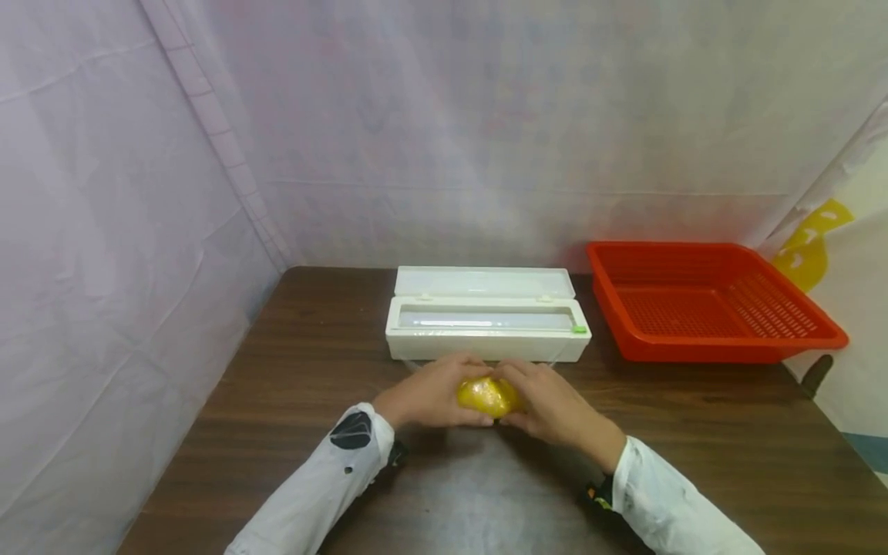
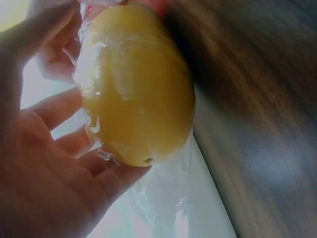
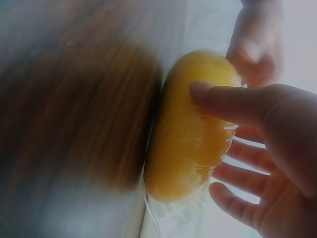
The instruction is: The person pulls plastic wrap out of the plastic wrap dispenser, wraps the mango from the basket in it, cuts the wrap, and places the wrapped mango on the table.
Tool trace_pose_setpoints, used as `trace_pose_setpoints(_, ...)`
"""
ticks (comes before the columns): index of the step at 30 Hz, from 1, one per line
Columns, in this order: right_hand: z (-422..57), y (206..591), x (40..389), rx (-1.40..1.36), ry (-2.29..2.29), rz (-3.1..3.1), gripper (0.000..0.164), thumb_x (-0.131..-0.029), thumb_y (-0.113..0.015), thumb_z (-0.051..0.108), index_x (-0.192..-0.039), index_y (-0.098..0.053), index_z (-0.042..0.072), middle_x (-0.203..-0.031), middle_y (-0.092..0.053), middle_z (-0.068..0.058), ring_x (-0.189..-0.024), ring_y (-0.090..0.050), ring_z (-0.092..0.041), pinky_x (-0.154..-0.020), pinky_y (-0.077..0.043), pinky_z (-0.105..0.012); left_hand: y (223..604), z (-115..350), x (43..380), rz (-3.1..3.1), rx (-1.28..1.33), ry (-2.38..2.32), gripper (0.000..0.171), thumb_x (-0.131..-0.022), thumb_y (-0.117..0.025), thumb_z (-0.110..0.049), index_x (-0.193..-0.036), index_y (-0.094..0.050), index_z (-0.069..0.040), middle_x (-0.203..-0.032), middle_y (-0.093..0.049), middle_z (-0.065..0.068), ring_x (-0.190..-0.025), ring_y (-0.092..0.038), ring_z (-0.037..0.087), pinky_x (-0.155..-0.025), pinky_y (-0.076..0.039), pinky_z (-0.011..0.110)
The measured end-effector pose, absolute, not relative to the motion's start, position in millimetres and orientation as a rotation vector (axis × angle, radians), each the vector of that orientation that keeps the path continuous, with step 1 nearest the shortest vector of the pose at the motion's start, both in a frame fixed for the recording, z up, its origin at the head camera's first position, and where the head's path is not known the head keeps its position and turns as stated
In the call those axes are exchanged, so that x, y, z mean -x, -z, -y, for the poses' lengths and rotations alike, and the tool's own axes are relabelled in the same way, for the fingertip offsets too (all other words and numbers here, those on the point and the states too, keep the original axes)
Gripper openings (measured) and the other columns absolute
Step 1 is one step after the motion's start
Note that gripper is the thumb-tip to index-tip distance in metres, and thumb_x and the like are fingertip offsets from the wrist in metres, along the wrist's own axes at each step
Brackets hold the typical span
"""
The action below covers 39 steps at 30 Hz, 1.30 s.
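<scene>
A smooth yellow fruit (image 1: 488, 396), mango-like in shape, is held between both hands just in front of the white cling film box (image 1: 489, 344). Clear film (image 2: 91, 99) covers its skin, shiny and wrinkled along one side. The left hand (image 1: 433, 391) curls its fingers round one end, near a small dark spot on the fruit in the left wrist view. From the other side, the right hand (image 1: 551, 401) grips with its thumb (image 3: 223, 101) laid across the fruit and its fingers behind. More clear film (image 2: 173, 198) stretches below the fruit in the left wrist view.
The film box's lid (image 1: 484, 282) stands raised at the back, with the roll (image 1: 486, 319) showing inside and a small green piece (image 1: 579, 329) at its right end. A red plastic basket (image 1: 735, 351) stands right of it on the brown wooden table (image 1: 326, 324). White sheets hang around.
</scene>
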State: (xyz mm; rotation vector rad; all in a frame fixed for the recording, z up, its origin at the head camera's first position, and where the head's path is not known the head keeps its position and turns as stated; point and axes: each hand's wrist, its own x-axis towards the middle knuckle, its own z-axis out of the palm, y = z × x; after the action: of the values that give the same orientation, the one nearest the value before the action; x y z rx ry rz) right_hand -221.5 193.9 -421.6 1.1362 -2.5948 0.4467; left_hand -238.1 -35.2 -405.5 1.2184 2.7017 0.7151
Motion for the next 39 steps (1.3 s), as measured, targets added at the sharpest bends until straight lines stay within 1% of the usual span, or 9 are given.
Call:
trace_pose_setpoints(2, -195.2, 421.7, 222.6, -1.142, -0.476, 2.592, 0.061, -0.064, -0.090, 0.026, -0.116, -0.062, 0.014, -0.110, -0.067, -0.001, -0.088, -0.061, -0.020, -0.077, -0.057, -0.043, 406.7, 34.0, 237.5, -2.717, -1.191, -0.675, 0.078, -0.074, -0.083, -0.045, -0.142, -0.054, -0.018, -0.144, -0.053, 0.006, -0.118, -0.052, 0.018, -0.100, -0.051, 0.041)
trace_pose_setpoints(5, -196.8, 421.4, 224.4, -1.156, -0.510, 2.589, 0.058, -0.066, -0.089, 0.027, -0.115, -0.063, 0.012, -0.110, -0.068, -0.002, -0.089, -0.062, -0.019, -0.078, -0.058, -0.043, 407.8, 31.9, 236.1, -2.784, -1.196, -0.585, 0.086, -0.066, -0.090, -0.035, -0.142, -0.053, -0.019, -0.144, -0.053, 0.005, -0.122, -0.049, 0.021, -0.106, -0.046, 0.046)
trace_pose_setpoints(8, -197.9, 420.8, 226.0, -1.173, -0.546, 2.588, 0.056, -0.067, -0.088, 0.027, -0.115, -0.064, 0.011, -0.111, -0.069, -0.002, -0.091, -0.062, -0.017, -0.080, -0.058, -0.042, 408.6, 29.7, 234.2, -2.862, -1.214, -0.501, 0.086, -0.065, -0.091, -0.029, -0.141, -0.054, -0.018, -0.143, -0.055, 0.004, -0.125, -0.046, 0.023, -0.107, -0.042, 0.051)
trace_pose_setpoints(12, -198.9, 421.1, 227.7, -1.191, -0.571, 2.588, 0.055, -0.068, -0.088, 0.027, -0.116, -0.064, 0.011, -0.112, -0.070, -0.002, -0.094, -0.062, -0.015, -0.082, -0.058, -0.042, 410.0, 28.6, 232.3, -2.928, -1.226, -0.444, 0.081, -0.067, -0.089, -0.025, -0.140, -0.055, -0.018, -0.142, -0.057, 0.003, -0.123, -0.045, 0.025, -0.103, -0.042, 0.052)
trace_pose_setpoints(18, -198.6, 423.9, 228.5, -1.192, -0.575, 2.572, 0.058, -0.065, -0.088, 0.025, -0.116, -0.064, 0.011, -0.113, -0.069, -0.002, -0.098, -0.062, -0.014, -0.085, -0.057, -0.042, 409.6, 29.1, 232.3, -2.979, -1.248, -0.405, 0.075, -0.069, -0.088, -0.030, -0.137, -0.059, -0.018, -0.137, -0.062, 0.003, -0.115, -0.050, 0.023, -0.099, -0.046, 0.047)
trace_pose_setpoints(25, -197.5, 425.6, 229.1, -1.169, -0.562, 2.549, 0.065, -0.065, -0.089, 0.038, -0.118, -0.064, 0.011, -0.113, -0.069, -0.001, -0.098, -0.061, -0.014, -0.083, -0.057, -0.042, 406.9, 29.6, 236.0, -3.000, -1.304, -0.411, 0.074, -0.064, -0.088, -0.037, -0.131, -0.064, -0.017, -0.127, -0.069, 0.003, -0.107, -0.057, 0.022, -0.096, -0.049, 0.042)
trace_pose_setpoints(29, -196.1, 426.0, 229.4, -1.160, -0.568, 2.531, 0.064, -0.065, -0.089, 0.040, -0.117, -0.064, 0.011, -0.111, -0.069, -0.001, -0.095, -0.061, -0.015, -0.080, -0.056, -0.043, 405.6, 29.9, 236.2, -3.017, -1.320, -0.412, 0.074, -0.062, -0.089, -0.040, -0.129, -0.066, -0.017, -0.123, -0.071, 0.003, -0.105, -0.059, 0.022, -0.096, -0.050, 0.043)
trace_pose_setpoints(35, -194.4, 428.0, 228.8, -1.146, -0.530, 2.504, 0.059, -0.067, -0.087, 0.041, -0.112, -0.064, 0.011, -0.109, -0.069, -0.003, -0.090, -0.062, -0.018, -0.075, -0.056, -0.043, 404.4, 31.0, 235.9, -3.046, -1.308, -0.426, 0.066, -0.059, -0.089, -0.042, -0.118, -0.071, -0.016, -0.109, -0.075, 0.001, -0.093, -0.062, 0.019, -0.083, -0.056, 0.041)
trace_pose_setpoints(39, -194.4, 427.8, 228.9, -1.146, -0.522, 2.505, 0.058, -0.070, -0.084, 0.041, -0.115, -0.065, 0.010, -0.110, -0.069, -0.003, -0.091, -0.062, -0.018, -0.075, -0.055, -0.043, 402.6, 32.8, 235.5, -3.023, -1.256, -0.447, 0.066, -0.062, -0.089, -0.043, -0.120, -0.070, -0.018, -0.110, -0.072, 0.002, -0.091, -0.061, 0.018, -0.080, -0.056, 0.040)
